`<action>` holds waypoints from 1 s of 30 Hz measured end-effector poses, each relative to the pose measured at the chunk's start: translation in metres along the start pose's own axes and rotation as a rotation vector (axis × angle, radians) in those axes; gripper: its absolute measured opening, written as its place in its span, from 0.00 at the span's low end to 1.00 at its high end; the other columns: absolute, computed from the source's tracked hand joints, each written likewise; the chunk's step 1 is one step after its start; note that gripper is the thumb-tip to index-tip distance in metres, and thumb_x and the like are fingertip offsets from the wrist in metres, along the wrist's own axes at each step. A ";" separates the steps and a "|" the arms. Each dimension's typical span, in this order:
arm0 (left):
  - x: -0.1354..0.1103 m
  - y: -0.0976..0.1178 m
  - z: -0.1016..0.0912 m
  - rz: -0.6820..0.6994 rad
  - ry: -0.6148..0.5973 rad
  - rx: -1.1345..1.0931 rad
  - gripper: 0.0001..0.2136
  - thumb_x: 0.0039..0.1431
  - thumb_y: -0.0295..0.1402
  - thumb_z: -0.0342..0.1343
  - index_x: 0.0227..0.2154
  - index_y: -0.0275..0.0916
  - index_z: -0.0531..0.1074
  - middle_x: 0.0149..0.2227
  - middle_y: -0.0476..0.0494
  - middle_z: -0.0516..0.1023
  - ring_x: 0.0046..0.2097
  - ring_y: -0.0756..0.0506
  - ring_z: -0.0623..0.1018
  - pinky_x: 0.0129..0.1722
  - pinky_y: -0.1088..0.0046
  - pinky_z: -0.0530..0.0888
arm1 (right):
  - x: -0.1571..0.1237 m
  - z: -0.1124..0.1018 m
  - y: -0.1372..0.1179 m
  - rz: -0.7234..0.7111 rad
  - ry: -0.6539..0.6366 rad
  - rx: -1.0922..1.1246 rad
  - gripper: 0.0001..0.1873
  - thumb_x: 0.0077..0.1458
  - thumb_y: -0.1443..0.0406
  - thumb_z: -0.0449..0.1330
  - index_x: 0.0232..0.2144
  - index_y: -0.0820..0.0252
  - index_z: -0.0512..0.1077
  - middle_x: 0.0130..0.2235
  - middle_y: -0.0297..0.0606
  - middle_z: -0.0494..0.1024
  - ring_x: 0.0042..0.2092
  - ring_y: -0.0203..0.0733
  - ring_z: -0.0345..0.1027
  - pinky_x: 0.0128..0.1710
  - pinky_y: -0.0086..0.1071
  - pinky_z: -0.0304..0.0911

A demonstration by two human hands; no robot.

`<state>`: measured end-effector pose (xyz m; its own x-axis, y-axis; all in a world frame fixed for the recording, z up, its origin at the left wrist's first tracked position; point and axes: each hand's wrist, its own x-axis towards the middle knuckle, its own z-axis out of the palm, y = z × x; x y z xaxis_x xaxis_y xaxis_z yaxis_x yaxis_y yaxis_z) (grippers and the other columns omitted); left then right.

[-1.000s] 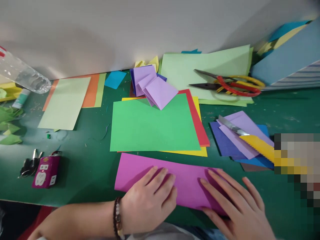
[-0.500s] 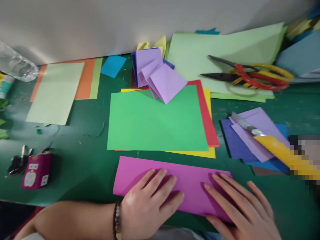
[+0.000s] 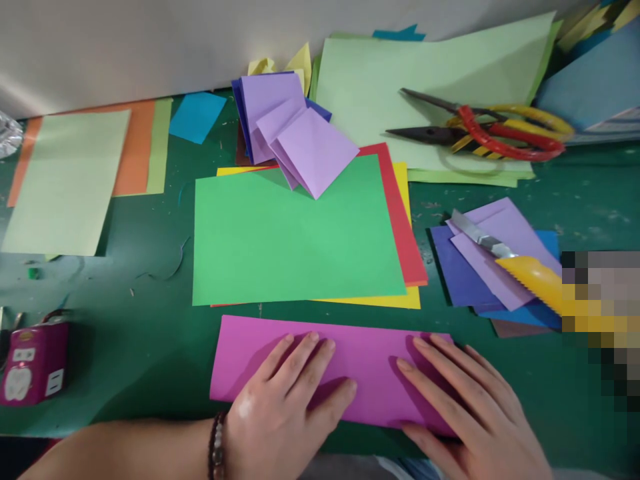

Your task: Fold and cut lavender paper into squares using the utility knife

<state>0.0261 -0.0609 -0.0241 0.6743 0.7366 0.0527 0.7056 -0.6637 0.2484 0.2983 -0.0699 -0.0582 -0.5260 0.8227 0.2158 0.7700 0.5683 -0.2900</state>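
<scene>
A folded magenta sheet of paper (image 3: 370, 350) lies lengthwise at the near edge of the green table. My left hand (image 3: 285, 393) rests flat on its middle, fingers spread, a beaded bracelet at the wrist. My right hand (image 3: 465, 400) lies over the paper's right end with its fingers stretched out, covering that corner. Just beyond the paper is a stack with a green sheet (image 3: 295, 240) on top, and a red sheet (image 3: 405, 247) and a yellow sheet (image 3: 413, 299) showing from under it. Folded lilac papers (image 3: 317, 153) overlap the stack's far edge.
Scissors with red and yellow handles (image 3: 510, 150) and dark-tipped pliers (image 3: 425, 135) lie on pale green sheets (image 3: 360, 80). A yellow utility knife (image 3: 530, 280) rests on purple and blue papers at right. A magenta box-shaped device (image 3: 37, 363) stands at left, below pale sheets (image 3: 65, 180).
The whole view has shifted, so most things sit further left and the bottle at far left is mostly out of frame. Both hands keep their places on the magenta paper.
</scene>
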 end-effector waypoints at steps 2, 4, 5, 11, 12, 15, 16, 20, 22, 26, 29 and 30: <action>0.002 -0.001 -0.001 -0.003 -0.008 -0.004 0.19 0.61 0.38 0.54 0.54 0.47 0.67 0.61 0.38 0.66 0.61 0.38 0.66 0.60 0.55 0.63 | 0.000 0.000 0.000 0.008 -0.003 0.008 0.31 0.53 0.56 0.60 0.58 0.54 0.63 0.61 0.45 0.64 0.60 0.59 0.58 0.58 0.51 0.55; 0.003 -0.002 -0.002 -0.007 -0.012 -0.001 0.18 0.61 0.38 0.54 0.54 0.47 0.68 0.60 0.39 0.67 0.61 0.38 0.66 0.61 0.54 0.61 | 0.000 -0.001 0.001 0.006 -0.003 0.011 0.31 0.53 0.56 0.60 0.58 0.54 0.63 0.61 0.46 0.64 0.60 0.59 0.58 0.58 0.52 0.55; 0.004 -0.002 -0.003 -0.009 -0.018 0.002 0.17 0.61 0.38 0.54 0.54 0.48 0.68 0.60 0.39 0.67 0.61 0.39 0.66 0.62 0.52 0.58 | 0.000 -0.001 0.001 0.003 -0.003 0.013 0.31 0.53 0.56 0.60 0.58 0.55 0.63 0.61 0.46 0.64 0.60 0.59 0.58 0.58 0.52 0.55; 0.005 -0.002 -0.005 -0.014 -0.056 0.005 0.17 0.63 0.41 0.52 0.54 0.49 0.67 0.60 0.41 0.67 0.61 0.40 0.66 0.65 0.46 0.44 | -0.001 -0.001 0.002 0.012 -0.016 0.021 0.33 0.52 0.56 0.61 0.59 0.54 0.63 0.62 0.46 0.63 0.61 0.60 0.57 0.58 0.53 0.55; 0.005 -0.002 -0.005 -0.015 -0.056 0.004 0.17 0.63 0.41 0.52 0.54 0.49 0.67 0.60 0.41 0.67 0.61 0.40 0.66 0.65 0.46 0.44 | -0.001 -0.001 0.002 0.013 -0.015 0.021 0.32 0.52 0.55 0.61 0.59 0.54 0.63 0.62 0.46 0.62 0.61 0.60 0.57 0.58 0.53 0.55; 0.005 -0.002 -0.005 -0.014 -0.060 0.001 0.17 0.63 0.41 0.52 0.54 0.49 0.68 0.60 0.41 0.67 0.61 0.40 0.65 0.65 0.46 0.43 | 0.000 0.000 0.002 0.013 -0.016 0.025 0.32 0.52 0.56 0.61 0.59 0.54 0.62 0.62 0.46 0.63 0.61 0.60 0.57 0.58 0.53 0.56; 0.006 -0.002 -0.004 -0.014 -0.066 0.001 0.17 0.63 0.41 0.52 0.54 0.49 0.68 0.60 0.41 0.67 0.61 0.40 0.65 0.65 0.46 0.43 | 0.000 0.000 0.002 0.013 -0.015 0.027 0.33 0.52 0.56 0.61 0.59 0.54 0.62 0.62 0.46 0.63 0.61 0.61 0.57 0.58 0.53 0.55; 0.006 -0.002 -0.004 -0.013 -0.074 -0.001 0.17 0.63 0.41 0.52 0.54 0.49 0.67 0.60 0.41 0.67 0.61 0.40 0.66 0.65 0.46 0.41 | 0.000 0.000 0.002 0.016 -0.016 0.031 0.33 0.52 0.57 0.61 0.60 0.55 0.62 0.61 0.47 0.63 0.60 0.61 0.57 0.58 0.54 0.55; 0.006 -0.002 -0.005 -0.014 -0.072 -0.006 0.17 0.62 0.41 0.53 0.54 0.49 0.68 0.60 0.41 0.67 0.61 0.40 0.66 0.65 0.47 0.40 | 0.000 0.000 0.002 0.019 -0.021 0.031 0.34 0.52 0.57 0.61 0.60 0.55 0.61 0.62 0.47 0.63 0.61 0.62 0.57 0.58 0.54 0.55; 0.006 -0.002 -0.006 -0.018 -0.072 -0.008 0.18 0.62 0.41 0.53 0.54 0.49 0.67 0.60 0.42 0.68 0.60 0.40 0.66 0.65 0.48 0.40 | 0.000 -0.001 0.001 0.019 -0.023 0.027 0.34 0.52 0.57 0.61 0.61 0.55 0.61 0.62 0.46 0.62 0.61 0.61 0.57 0.58 0.54 0.55; 0.007 -0.003 -0.006 -0.020 -0.074 -0.008 0.18 0.62 0.41 0.53 0.54 0.49 0.68 0.60 0.42 0.68 0.60 0.40 0.66 0.65 0.49 0.40 | 0.001 -0.002 0.001 0.020 -0.019 0.034 0.35 0.52 0.57 0.61 0.61 0.55 0.61 0.62 0.46 0.62 0.61 0.61 0.57 0.58 0.54 0.54; 0.007 -0.003 -0.006 -0.020 -0.076 -0.008 0.17 0.62 0.41 0.53 0.54 0.49 0.68 0.60 0.42 0.68 0.60 0.40 0.66 0.65 0.49 0.40 | 0.001 -0.002 0.001 0.023 -0.020 0.035 0.35 0.52 0.57 0.61 0.61 0.55 0.61 0.62 0.46 0.62 0.61 0.61 0.57 0.58 0.54 0.54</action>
<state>0.0276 -0.0528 -0.0186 0.6748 0.7375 -0.0259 0.7176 -0.6476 0.2564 0.2993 -0.0684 -0.0568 -0.5157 0.8355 0.1898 0.7690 0.5490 -0.3276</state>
